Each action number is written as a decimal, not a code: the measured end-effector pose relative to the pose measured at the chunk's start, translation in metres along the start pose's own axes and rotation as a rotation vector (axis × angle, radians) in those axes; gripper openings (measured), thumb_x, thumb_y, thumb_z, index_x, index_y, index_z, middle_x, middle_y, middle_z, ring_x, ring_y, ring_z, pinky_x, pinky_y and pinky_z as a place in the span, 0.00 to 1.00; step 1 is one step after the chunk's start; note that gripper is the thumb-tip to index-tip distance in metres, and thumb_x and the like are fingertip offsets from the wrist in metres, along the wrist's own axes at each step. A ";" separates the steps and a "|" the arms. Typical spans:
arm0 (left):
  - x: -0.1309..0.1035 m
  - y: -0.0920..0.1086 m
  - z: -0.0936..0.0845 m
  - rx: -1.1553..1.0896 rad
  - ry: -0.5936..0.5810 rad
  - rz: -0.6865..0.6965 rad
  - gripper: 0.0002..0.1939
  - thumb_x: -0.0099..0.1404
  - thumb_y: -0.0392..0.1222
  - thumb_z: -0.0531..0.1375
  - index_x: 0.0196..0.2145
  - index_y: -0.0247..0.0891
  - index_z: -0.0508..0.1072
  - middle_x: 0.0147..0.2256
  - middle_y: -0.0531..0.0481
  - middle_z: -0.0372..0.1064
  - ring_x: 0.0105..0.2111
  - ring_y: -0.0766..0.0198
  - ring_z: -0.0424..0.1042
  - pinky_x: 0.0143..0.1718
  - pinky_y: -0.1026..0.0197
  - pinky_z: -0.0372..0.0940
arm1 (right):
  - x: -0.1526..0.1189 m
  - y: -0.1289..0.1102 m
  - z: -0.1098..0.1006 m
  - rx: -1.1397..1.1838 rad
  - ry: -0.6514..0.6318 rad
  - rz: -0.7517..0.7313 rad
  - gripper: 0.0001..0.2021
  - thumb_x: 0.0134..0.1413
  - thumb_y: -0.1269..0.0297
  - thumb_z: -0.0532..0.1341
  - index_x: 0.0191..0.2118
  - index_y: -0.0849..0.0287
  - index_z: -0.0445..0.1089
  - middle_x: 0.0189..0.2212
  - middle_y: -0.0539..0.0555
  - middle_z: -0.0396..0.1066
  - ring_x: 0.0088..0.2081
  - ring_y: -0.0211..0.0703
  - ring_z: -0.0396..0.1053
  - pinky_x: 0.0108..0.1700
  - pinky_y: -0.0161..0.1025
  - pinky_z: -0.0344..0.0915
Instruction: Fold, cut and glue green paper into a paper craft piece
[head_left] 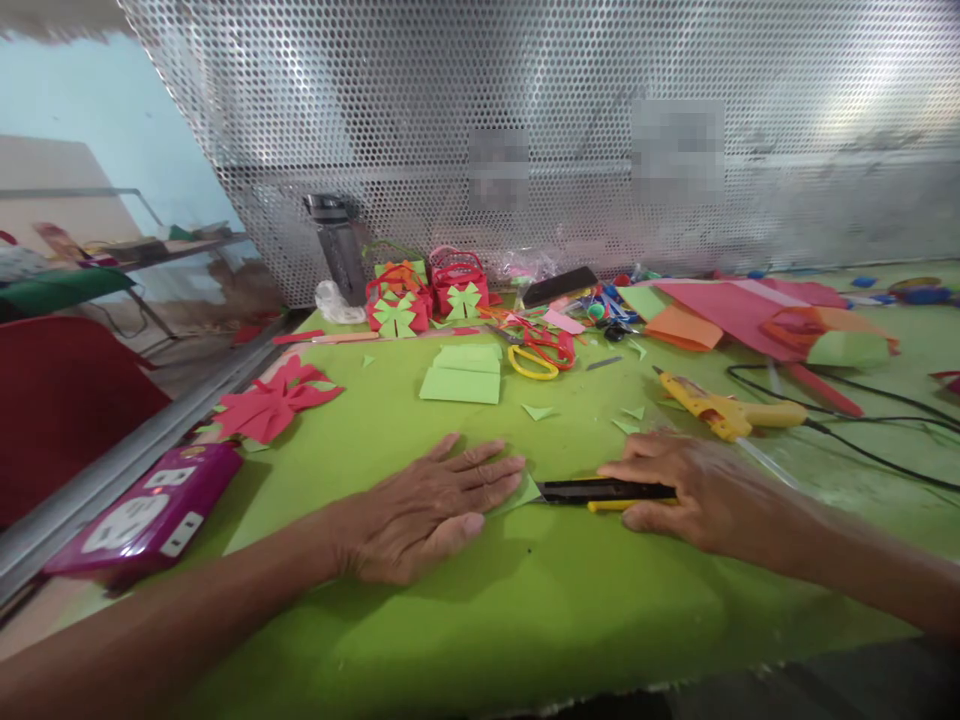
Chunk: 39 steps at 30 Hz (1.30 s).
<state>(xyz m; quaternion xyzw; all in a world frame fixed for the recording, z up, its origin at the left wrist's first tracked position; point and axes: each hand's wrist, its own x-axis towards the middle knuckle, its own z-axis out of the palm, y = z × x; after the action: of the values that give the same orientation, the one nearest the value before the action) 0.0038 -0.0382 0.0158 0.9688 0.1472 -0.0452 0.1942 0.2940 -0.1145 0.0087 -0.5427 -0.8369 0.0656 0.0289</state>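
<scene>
Green-covered table [525, 620] against a perforated metal screen [525, 100]; two patches on the screen are blurred, no writing readable anywhere. Left hand [431, 510] lies flat, fingers spread, pressing a green paper piece [525, 492], gripping nothing. Right hand [697, 490] is closed around a black-and-yellow cutter [600, 490], tip at the paper's edge. Near table edge in front of both hands is bare. Purple power strip [150, 515] at left edge. Yellow glue gun [720, 408] just behind the right hand; scissors [536, 355], folded green sheets [461, 375], red paper baskets [427, 290] further back.
</scene>
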 end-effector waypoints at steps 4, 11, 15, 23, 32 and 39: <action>0.001 0.001 -0.001 -0.005 0.005 0.005 0.26 0.69 0.45 0.39 0.63 0.46 0.39 0.64 0.56 0.33 0.63 0.58 0.32 0.61 0.45 0.26 | 0.004 -0.002 -0.001 0.027 0.021 -0.010 0.13 0.53 0.59 0.59 0.44 0.51 0.72 0.34 0.55 0.70 0.35 0.49 0.68 0.37 0.45 0.62; 0.001 0.002 -0.001 0.010 -0.015 -0.008 0.26 0.69 0.46 0.38 0.63 0.44 0.39 0.64 0.55 0.33 0.63 0.59 0.30 0.61 0.46 0.25 | 0.006 -0.004 -0.004 0.005 -0.053 -0.031 0.14 0.55 0.56 0.56 0.44 0.53 0.71 0.32 0.55 0.69 0.34 0.47 0.67 0.36 0.44 0.61; 0.001 0.000 -0.001 0.017 -0.018 0.002 0.26 0.69 0.45 0.38 0.63 0.44 0.38 0.64 0.55 0.33 0.63 0.59 0.30 0.61 0.46 0.26 | 0.002 -0.003 -0.005 -0.001 -0.072 -0.005 0.15 0.55 0.55 0.56 0.45 0.53 0.70 0.34 0.55 0.68 0.34 0.47 0.67 0.35 0.43 0.61; 0.000 0.001 -0.002 0.000 -0.023 0.012 0.26 0.69 0.45 0.38 0.63 0.46 0.38 0.64 0.56 0.32 0.63 0.59 0.30 0.62 0.47 0.27 | 0.003 -0.006 -0.002 0.014 -0.045 0.023 0.16 0.54 0.55 0.57 0.47 0.53 0.70 0.36 0.56 0.69 0.36 0.48 0.68 0.38 0.44 0.61; 0.001 -0.002 0.001 0.033 -0.022 0.035 0.27 0.69 0.46 0.38 0.63 0.45 0.34 0.64 0.56 0.28 0.63 0.59 0.28 0.61 0.46 0.24 | -0.002 -0.004 -0.002 0.083 -0.053 0.006 0.16 0.56 0.52 0.54 0.46 0.51 0.71 0.34 0.54 0.70 0.33 0.46 0.67 0.34 0.41 0.61; 0.003 0.002 -0.001 0.014 -0.043 0.022 0.29 0.68 0.49 0.40 0.63 0.43 0.35 0.64 0.53 0.27 0.63 0.56 0.27 0.60 0.44 0.22 | -0.001 -0.005 0.001 0.039 -0.015 0.044 0.17 0.54 0.54 0.56 0.48 0.52 0.70 0.39 0.57 0.70 0.37 0.49 0.68 0.37 0.45 0.62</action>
<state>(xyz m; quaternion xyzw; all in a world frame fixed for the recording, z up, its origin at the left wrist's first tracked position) 0.0074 -0.0388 0.0165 0.9705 0.1318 -0.0650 0.1909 0.2894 -0.1175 0.0081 -0.5599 -0.8234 0.0867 0.0317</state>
